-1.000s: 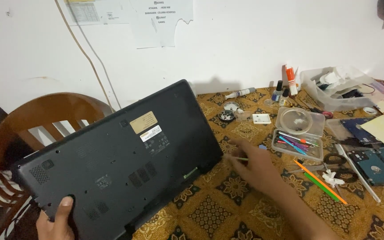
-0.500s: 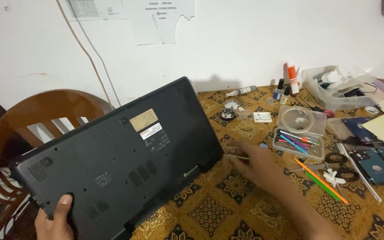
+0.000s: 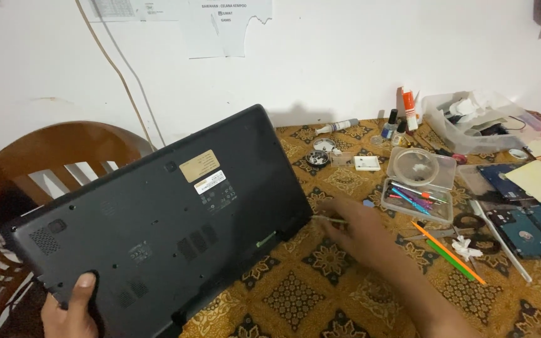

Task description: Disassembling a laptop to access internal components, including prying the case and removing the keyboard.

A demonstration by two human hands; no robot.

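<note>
Laptop (image 3: 158, 231): black, flipped bottom-up, tilted; its near-left corner hangs off the table (image 3: 320, 294) edge, far corner toward the wall.
L hand (image 3: 73, 310): clamped on laptop's near-left corner, thumb on top of the base panel, fingers underneath.
R hand (image 3: 361, 228): just right of laptop, fingers pinched on a thin tool (image 3: 330, 219), prob. a small screwdriver; tip points at laptop's right edge, near the hinge side.
Progress: base panel looks fully seated, no gap or lifted cover visible; whether the screws are out can't tell at this res. Judged early, opening not started.
Left to do: panel not yet pried or lifted.
Vs earlier frames: laptop has slid a bit left/off the table, L hand stays on the same corner; R hand w/ tool sits about where it was, slightly nearer laptop's edge.
Right of laptop: clear box of small tools (image 3: 417, 200), orange and green sticks (image 3: 449, 253), hard drives (image 3: 524, 228).
Left of laptop: wooden chair (image 3: 45, 156).
</note>
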